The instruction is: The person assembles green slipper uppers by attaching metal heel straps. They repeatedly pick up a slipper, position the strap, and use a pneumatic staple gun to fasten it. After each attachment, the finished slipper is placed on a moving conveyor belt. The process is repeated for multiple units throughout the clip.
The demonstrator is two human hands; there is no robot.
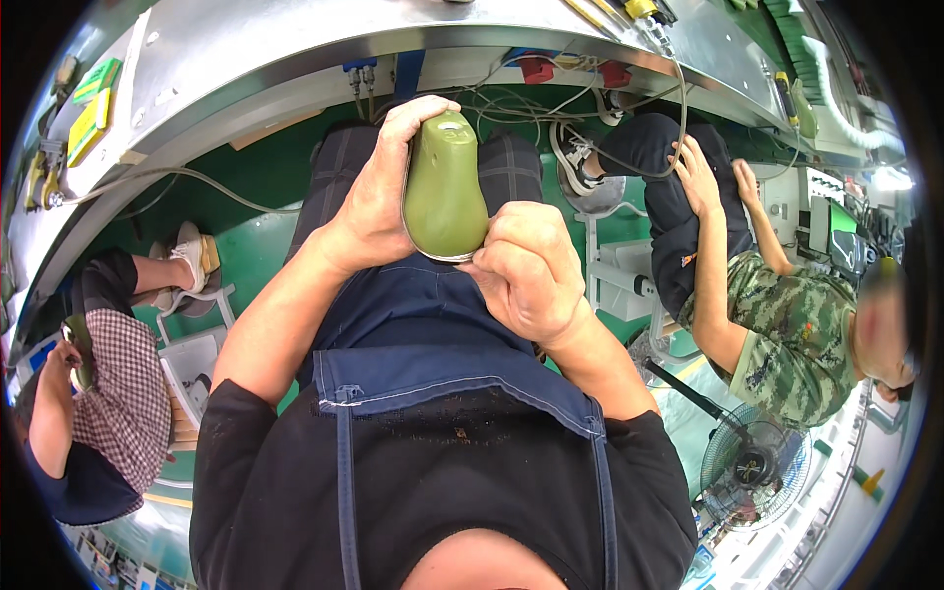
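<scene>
A smooth olive-green shoe last is held up above my lap, its narrow end pointing away from me. My left hand wraps round its left side, fingers near the far end. My right hand is closed, thumb and curled fingers pinching at the last's near right edge. A thin pale rim shows along that near edge. Whether a separate piece is between the right fingertips is hidden.
A metal workbench curves across the far side, with cables hanging below. At left a person holds a similar green last. To the right sits another person, hands on their legs, near a black fan. Yellow-green packs lie on the bench's left.
</scene>
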